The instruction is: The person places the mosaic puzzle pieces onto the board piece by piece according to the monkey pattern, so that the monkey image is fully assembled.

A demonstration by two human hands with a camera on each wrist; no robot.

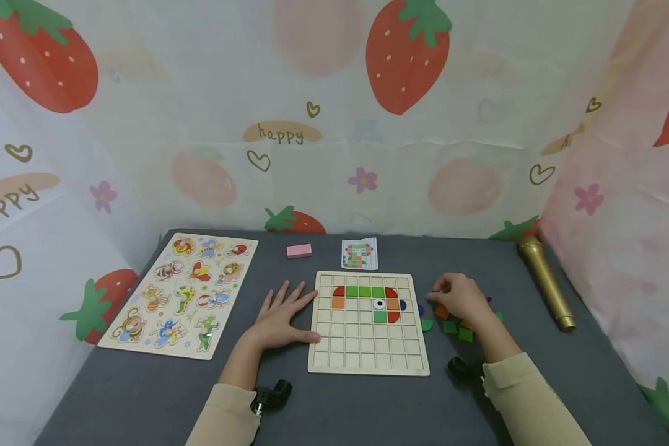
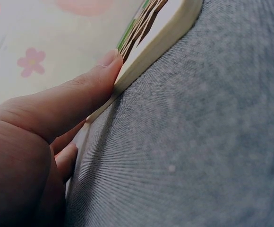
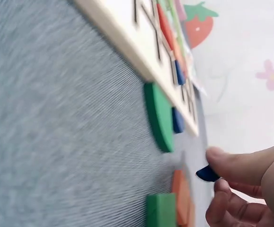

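A pale wooden grid board (image 1: 368, 344) lies in front of me. In it sit green squares (image 1: 363, 292), red rounded pieces, orange squares, a blue rounded piece and a white eye piece (image 1: 378, 304). My left hand (image 1: 275, 323) is spread flat on the table, thumb and a fingertip touching the board's left edge. In the right wrist view, a small dark blue piece with a curved edge (image 3: 206, 173) is pinched between thumb and finger of my right hand (image 1: 459, 300). Below that hand lie loose green squares (image 1: 465, 334) and orange pieces (image 1: 441, 311). A green half-round piece (image 3: 158, 117) lies by the board's right edge.
Behind the board lies a picture card (image 1: 359, 254), with a pink block (image 1: 298, 251) to its left. An insect-picture board (image 1: 184, 297) is at the left. A gold cylinder (image 1: 546, 282) lies at the right. Strawberry-print cloth (image 1: 334, 186) hangs behind the table.
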